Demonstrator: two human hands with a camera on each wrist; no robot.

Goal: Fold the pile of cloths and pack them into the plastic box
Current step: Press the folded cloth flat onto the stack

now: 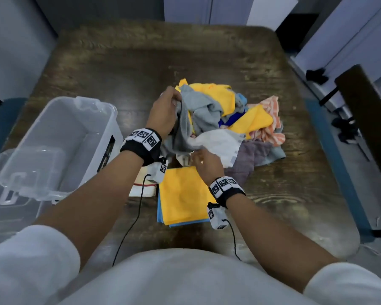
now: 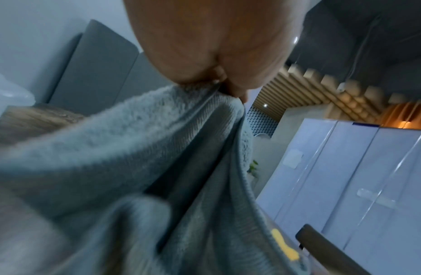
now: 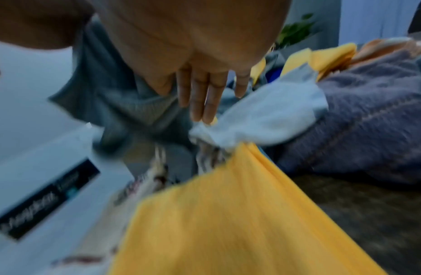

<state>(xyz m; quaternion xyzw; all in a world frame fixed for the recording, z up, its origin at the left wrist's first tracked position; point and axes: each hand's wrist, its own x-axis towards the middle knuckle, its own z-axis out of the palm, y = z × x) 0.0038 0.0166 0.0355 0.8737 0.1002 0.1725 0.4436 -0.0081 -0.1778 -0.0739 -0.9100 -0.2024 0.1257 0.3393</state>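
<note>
A jumbled pile of cloths (image 1: 240, 115) lies mid-table: yellow, grey, white, orange-striped, purple. My left hand (image 1: 165, 111) grips a grey towel (image 1: 198, 111) and holds it up from the pile; the left wrist view shows its fingers (image 2: 230, 87) pinching the grey towel (image 2: 134, 148) at its hem. My right hand (image 1: 204, 161) hovers at the pile's near edge with straight fingers (image 3: 204, 100) by the white cloth (image 3: 263, 119), holding nothing. A folded yellow cloth (image 1: 183, 194) sits on a folded blue one near me. The clear plastic box (image 1: 59, 142) stands empty at the left.
The box's clear lid (image 1: 0, 190) lies under the box at the table's left edge. A folded white cloth with a red stripe (image 1: 143, 188) lies between box and yellow stack. A dark chair back (image 1: 370, 111) stands at the right. Wooden table (image 1: 141, 62) beyond the pile.
</note>
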